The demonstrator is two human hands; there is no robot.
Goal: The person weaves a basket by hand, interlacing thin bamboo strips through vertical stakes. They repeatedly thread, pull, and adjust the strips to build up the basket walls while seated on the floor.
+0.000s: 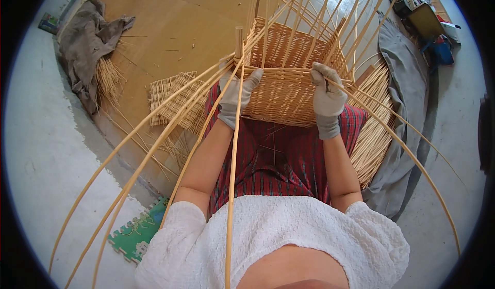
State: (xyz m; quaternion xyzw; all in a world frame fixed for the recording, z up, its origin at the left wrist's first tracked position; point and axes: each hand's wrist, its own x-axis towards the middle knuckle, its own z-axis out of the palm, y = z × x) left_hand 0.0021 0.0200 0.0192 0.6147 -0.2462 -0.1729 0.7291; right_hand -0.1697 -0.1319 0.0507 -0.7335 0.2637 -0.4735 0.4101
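A square woven wicker basket (278, 100) sits over my lap on a red plaid cloth, with tall pale rods (289, 15) rising from its sides and long rods (168, 113) sweeping out toward the lower left and right. My left hand (236, 94), in a pale glove, grips the front left corner beside a short wooden post (238, 41), its thumb on the top edge. Gloved as well, my right hand (328, 99) is closed on the rim and a long cane near the front right corner. The fingers behind the basket are partly hidden.
A loose woven panel (172, 98) lies left on the board floor (170, 26). A bundle of canes (374, 139) and grey cloth (397, 82) lie right. Another cloth (85, 46) is upper left, a green foam mat (134, 232) lower left, assorted bins (425, 20) upper right.
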